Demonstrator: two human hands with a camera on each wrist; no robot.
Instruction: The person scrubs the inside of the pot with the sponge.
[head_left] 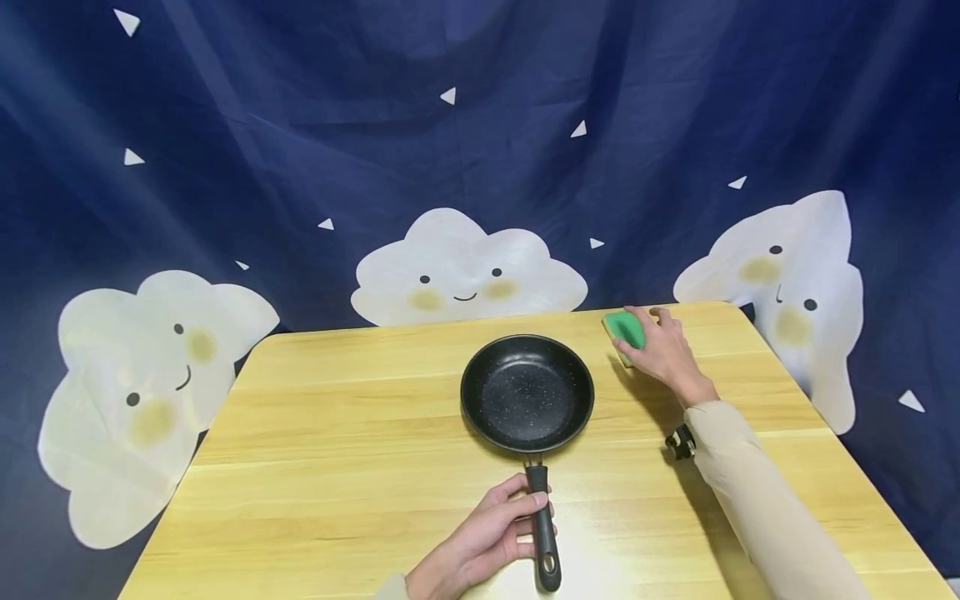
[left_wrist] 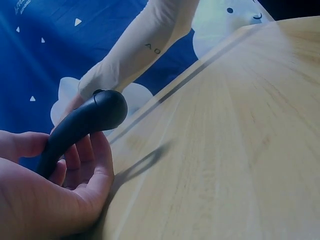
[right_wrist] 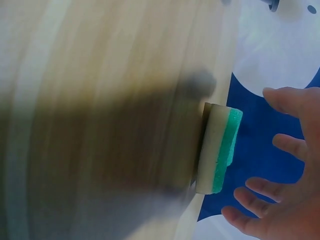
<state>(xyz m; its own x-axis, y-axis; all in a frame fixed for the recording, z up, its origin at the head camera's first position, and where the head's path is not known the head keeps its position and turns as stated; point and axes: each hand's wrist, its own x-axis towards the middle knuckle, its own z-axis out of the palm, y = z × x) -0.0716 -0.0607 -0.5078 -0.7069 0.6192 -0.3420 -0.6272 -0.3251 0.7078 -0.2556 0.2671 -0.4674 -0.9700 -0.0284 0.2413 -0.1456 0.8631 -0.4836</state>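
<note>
A black frying pan (head_left: pixel 527 393) with a speckled inside sits at the middle of the table, its handle pointing toward me. My left hand (head_left: pixel 480 537) grips that handle (left_wrist: pixel 92 117), thumb on top and fingers curled beneath. Farther off to the right, a sponge (head_left: pixel 627 327) with a green top and a pale yellow body lies near the table's back edge. Over it reaches my right hand (head_left: pixel 663 350), fingers spread. The right wrist view shows a gap between these fingers (right_wrist: pixel 285 145) and the sponge's green face.
The wooden table (head_left: pixel 337 450) has light grain and rounded back corners. Behind it hangs a dark blue curtain (head_left: pixel 465 158) with smiling white clouds. A small black device (head_left: pixel 681 442) is strapped at my right wrist, beside a beige sleeve (head_left: pixel 765 500).
</note>
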